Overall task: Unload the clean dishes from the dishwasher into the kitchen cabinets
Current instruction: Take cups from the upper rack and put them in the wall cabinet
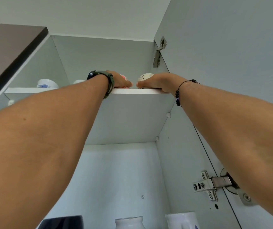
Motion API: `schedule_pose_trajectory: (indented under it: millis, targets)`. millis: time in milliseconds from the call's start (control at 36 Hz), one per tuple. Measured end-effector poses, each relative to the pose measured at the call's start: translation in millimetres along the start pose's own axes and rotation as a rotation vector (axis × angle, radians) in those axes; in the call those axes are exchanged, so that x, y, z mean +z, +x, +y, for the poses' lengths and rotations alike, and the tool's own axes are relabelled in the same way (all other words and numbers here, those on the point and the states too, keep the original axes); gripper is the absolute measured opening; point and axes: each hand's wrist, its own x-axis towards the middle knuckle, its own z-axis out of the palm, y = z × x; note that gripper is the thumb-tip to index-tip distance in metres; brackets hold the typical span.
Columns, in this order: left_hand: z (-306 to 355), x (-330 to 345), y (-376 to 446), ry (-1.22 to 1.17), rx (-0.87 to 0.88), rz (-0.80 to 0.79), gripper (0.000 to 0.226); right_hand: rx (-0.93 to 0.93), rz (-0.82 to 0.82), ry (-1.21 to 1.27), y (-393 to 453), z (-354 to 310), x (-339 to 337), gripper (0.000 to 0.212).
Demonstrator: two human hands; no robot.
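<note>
Cups point(146, 76) crowd the top shelf point(140, 91) at twelve o'clock, with another cup point(47, 83) at ten. Jugs point(130, 222) block six o'clock. Open room lies between, under the shelf.

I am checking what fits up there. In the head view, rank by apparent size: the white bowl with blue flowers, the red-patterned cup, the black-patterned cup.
1. White bowl with blue flowers, largest.
2. Black-patterned cup and red-patterned cup: the hands cover both, so unranked.
</note>
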Motion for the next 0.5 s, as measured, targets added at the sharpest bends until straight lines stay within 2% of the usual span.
schedule_pose_trajectory:
  millis: [83, 167, 250, 333, 389, 500]
  targets:
    - [6.6, -6.2, -13.2, 0.154, 0.060, -0.054, 0.057, -0.019, -0.057, -0.084, -5.3, -2.0, -1.2, 0.027]
    - [8.6, -6.8, -15.6, 0.175, 0.087, -0.083, 0.056, -0.071, -0.136, -0.159, -14.6, -4.8, -4.8, 0.022]
    - [5.4, -2.2, -9.0, 0.139, 0.075, -0.049, 0.065, -0.079, -0.130, -0.192, -19.1, -7.1, -5.5, 0.043]
    - [3.0, -1.2, -6.9, 0.036, 0.048, 0.075, 0.077, -0.068, 0.089, -0.160, -22.1, -8.4, -2.4, 0.048]
    - [2.1, -6.6, -14.7, 0.024, 0.086, 0.121, 0.072, -0.089, 0.223, -0.108, -28.9, -11.2, -1.5, 0.045]
    - [-7.7, -23.9, -38.8, 0.093, 0.161, 0.154, 0.057, -0.133, 0.357, -0.082, -55.8, -16.0, -3.8, 0.046]
